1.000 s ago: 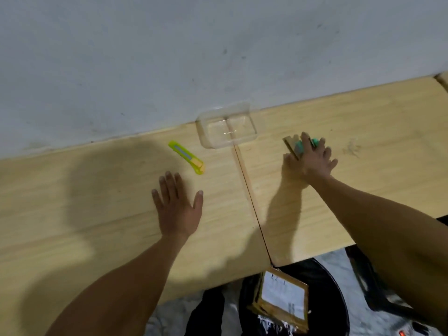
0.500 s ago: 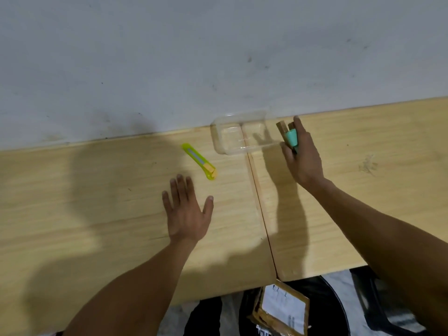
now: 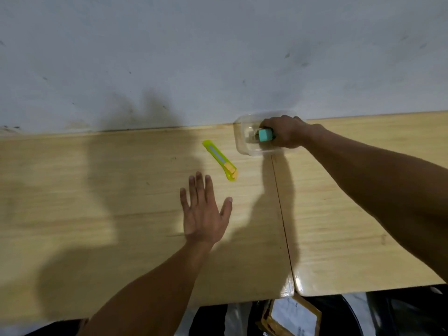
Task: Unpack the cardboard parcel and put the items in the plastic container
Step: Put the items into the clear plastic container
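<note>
Grip: the right hand (image 3: pixel 284 134) curls round a small teal block (image 3: pixel 265 135) and holds it inside the clear plastic container (image 3: pixel 242 144); the left hand (image 3: pixel 203 212) lies flat on the wooden table (image 3: pixel 121 190), fingers spread, holding nothing.
Item: squarish, teal, with something pale beside it, too blurred to name.
Container: transparent, round-cornered, against the wall at the table's far edge.
Cutter: the yellow-green utility knife (image 3: pixel 220 160) lies just left of the container, ahead of the left hand.
Parcel: an opened cardboard parcel (image 3: pixel 291 316) sits below the table's near edge.
Change: half a second ago the right hand held the item beside the container's right edge; now it is inside.
</note>
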`<state>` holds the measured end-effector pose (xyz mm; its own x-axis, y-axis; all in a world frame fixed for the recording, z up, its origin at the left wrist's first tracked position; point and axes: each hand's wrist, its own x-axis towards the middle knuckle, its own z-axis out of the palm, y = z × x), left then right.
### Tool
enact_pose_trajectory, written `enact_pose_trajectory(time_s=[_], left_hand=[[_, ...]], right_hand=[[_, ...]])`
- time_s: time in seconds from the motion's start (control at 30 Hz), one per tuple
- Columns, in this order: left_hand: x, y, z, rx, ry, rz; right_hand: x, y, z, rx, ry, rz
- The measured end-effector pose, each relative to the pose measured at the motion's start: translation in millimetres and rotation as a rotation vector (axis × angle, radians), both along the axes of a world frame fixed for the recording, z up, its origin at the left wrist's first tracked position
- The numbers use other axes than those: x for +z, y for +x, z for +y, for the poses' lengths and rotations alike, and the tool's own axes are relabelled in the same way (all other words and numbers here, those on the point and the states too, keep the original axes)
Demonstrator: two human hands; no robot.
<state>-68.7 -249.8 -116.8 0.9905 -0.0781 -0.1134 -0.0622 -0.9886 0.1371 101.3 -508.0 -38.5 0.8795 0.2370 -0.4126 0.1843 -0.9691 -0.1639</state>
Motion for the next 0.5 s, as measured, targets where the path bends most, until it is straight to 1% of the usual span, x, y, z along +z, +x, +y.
enact_pose_trajectory(time_s=[0.07, 0.17, 0.27, 0.37, 0.4, 0.43, 0.47, 0.5], left_hand=[[-0.7, -0.5, 0.0, -0.008, 0.0, -0.003], [-0.5, -0.7, 0.5, -0.013, 0.001, 0.005], [-1.2, -1.1, 1.1, -0.015, -0.002, 0.011], [-0.9, -1.5, 0.6, -0.015, -0.004, 0.008], [-1.2, -1.5, 0.6, -0.015, -0.005, 0.007], [-1.2, -1.6, 0.6, -0.014, -0.008, 0.007], [-1.1, -1.5, 0.3, -0.014, -0.01, 0.006], [-0.8, -1.5, 0.0, -0.014, -0.011, 0.008]], right_hand=[[-4.3, -0.4, 0.7, -0.006, 0.04, -0.022], [-6.3, -2.7, 0.9, 0.013, 0.045, -0.078], [-7.5, -2.9, 1.7, 0.005, 0.047, -0.066], [4.2, -3.8, 3.0, -0.087, 0.077, -0.006], [11.2, -6.2, 5.0, -0.128, 0.082, -0.019], [17.8, -10.7, 8.9, -0.161, 0.091, -0.085], [22.4, -17.8, 15.5, -0.193, 0.127, -0.192], [24.3, -27.7, 25.6, -0.229, 0.207, -0.316]])
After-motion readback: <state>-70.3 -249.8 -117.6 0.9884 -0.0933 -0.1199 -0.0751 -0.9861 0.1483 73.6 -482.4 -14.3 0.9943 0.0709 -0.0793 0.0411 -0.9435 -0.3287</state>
